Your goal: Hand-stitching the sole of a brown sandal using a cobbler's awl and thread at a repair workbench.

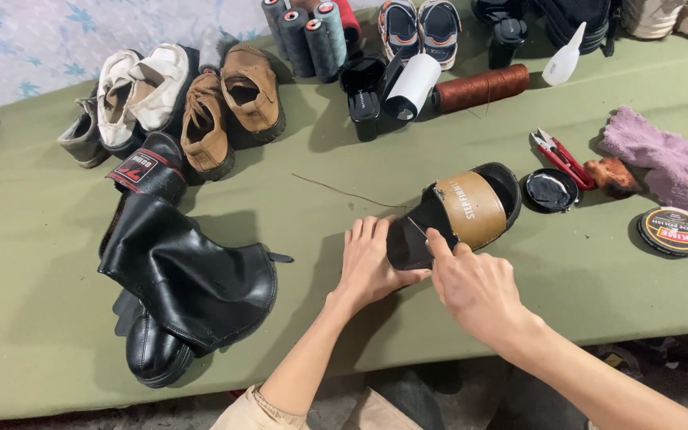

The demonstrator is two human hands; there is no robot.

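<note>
Fingers [364, 232] of the left hand [369, 267] lie pressed together, flat along the near end of a black slide sandal [455, 213] with a tan strap, while the right hand [475, 287] presses its index fingertip onto the sole's edge. That sandal lies mid-table on the green cloth [41, 263], a round black tin lid [551, 190] and red thread snips [563, 158] just beyond it. Black leather boots [185, 279] slump to the left.

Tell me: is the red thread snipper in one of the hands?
No, the red thread snipper lies on the green table, right of the slide sandal both hands touch.
</note>
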